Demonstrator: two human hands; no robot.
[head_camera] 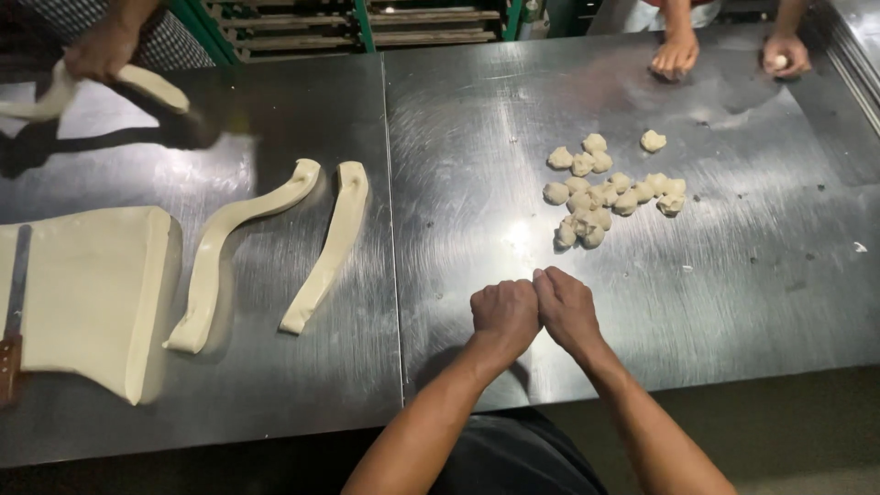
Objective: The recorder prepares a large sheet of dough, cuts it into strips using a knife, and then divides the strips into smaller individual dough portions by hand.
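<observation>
My left hand [503,314] and my right hand [566,307] are pressed together knuckle to knuckle above the steel table [733,275], both with fingers curled shut. Whatever lies inside them is hidden. Just beyond my hands sits a cluster of several small dough pieces [605,188]. One more dough piece [653,140] lies apart at the cluster's far right.
Two long dough strips [240,243] [332,240] lie left of the table seam, beside a thick dough slab [87,293] with a knife [14,316] on it. Another person's hand [101,46] stretches dough at far left. Two more hands [676,57] [786,53] work at the far edge.
</observation>
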